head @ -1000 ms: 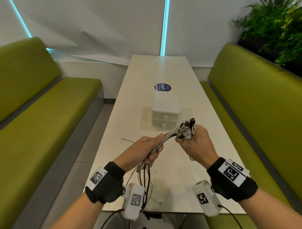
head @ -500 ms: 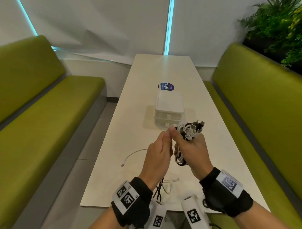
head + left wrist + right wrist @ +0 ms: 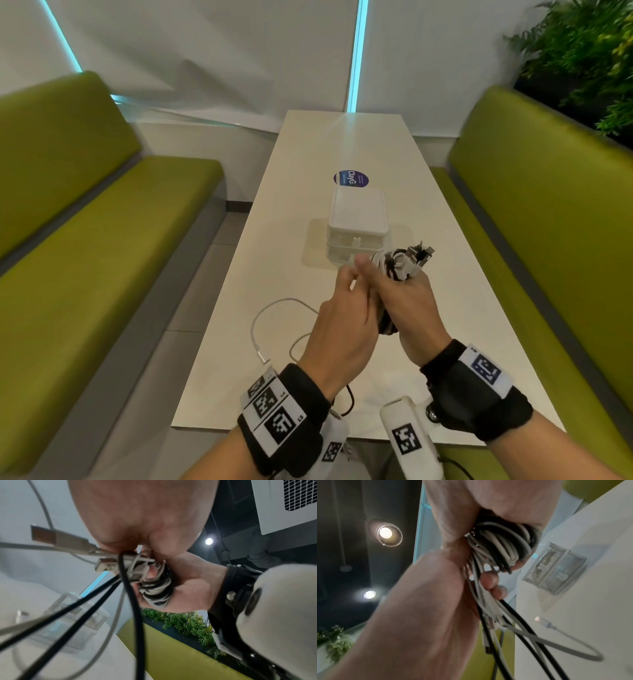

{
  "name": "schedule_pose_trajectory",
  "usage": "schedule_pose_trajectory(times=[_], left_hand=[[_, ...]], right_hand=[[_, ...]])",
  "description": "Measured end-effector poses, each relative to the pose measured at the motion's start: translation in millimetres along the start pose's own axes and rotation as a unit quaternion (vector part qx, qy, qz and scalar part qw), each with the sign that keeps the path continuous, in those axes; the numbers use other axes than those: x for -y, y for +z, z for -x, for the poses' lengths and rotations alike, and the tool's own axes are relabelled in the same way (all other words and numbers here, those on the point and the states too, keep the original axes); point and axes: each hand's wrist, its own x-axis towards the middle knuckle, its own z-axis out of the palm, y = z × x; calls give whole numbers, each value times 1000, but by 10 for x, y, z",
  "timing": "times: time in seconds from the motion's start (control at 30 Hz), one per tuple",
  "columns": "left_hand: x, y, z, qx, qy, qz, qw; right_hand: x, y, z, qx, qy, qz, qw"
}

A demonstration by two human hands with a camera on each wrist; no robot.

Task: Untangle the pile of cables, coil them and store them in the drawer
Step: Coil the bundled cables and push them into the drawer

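My right hand (image 3: 406, 286) grips a coil of black and white cables (image 3: 404, 263) above the table, with several plugs sticking out at its top. In the right wrist view the coil (image 3: 501, 540) is wound round the right hand's fingers. My left hand (image 3: 356, 274) presses against the right one, its fingers (image 3: 489, 580) curled round the loose strands (image 3: 513, 635) that hang below the coil. USB plugs (image 3: 51, 536) jut out beside the left palm. The clear two-drawer box (image 3: 358, 219) stands just behind the hands, both drawers closed.
A white cable end (image 3: 270, 308) trails in a loop on the white table (image 3: 246, 342) left of my hands. A round blue sticker (image 3: 351, 179) lies behind the box. Green benches (image 3: 102, 240) flank the table on both sides, and plants (image 3: 582, 51) stand at the far right.
My left hand rose from low on the strands to meet the right hand, carrying the strands up to the coil. The white cable tail slid closer along the table.
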Motion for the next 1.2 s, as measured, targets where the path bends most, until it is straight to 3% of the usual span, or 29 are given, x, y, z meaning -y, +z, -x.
schedule_pose_trajectory(times=[0.2,0.33,0.47,0.63,0.8,0.93,1.0,1.1,1.2], left_hand=[[3,-90,-74,87,8,-22,996],[29,-61,-41,64,-9,86,994],[127,-42,69,110,-62,216,968],[169,-122,70,159,-33,201,966],[601,-174,91,231,-103,112,961],[905,-285,-103,146,-137,15,980],[958,-388,-277,135,-134,-39,981],[995,-602,-520,105,-93,-169,975],[994,-802,-711,3,-41,-241,970]], right_hand=[[-9,-77,-75,17,35,-34,999],[23,-82,-68,6,53,-76,996],[47,-142,-120,-25,89,-186,978],[164,-138,-122,32,87,-248,964],[404,-266,-211,65,45,-259,963],[446,-321,-272,46,-7,-196,980],[419,-301,-262,43,-13,-187,981],[407,-281,-256,50,-25,-185,981],[420,-259,-293,50,-57,-150,986]])
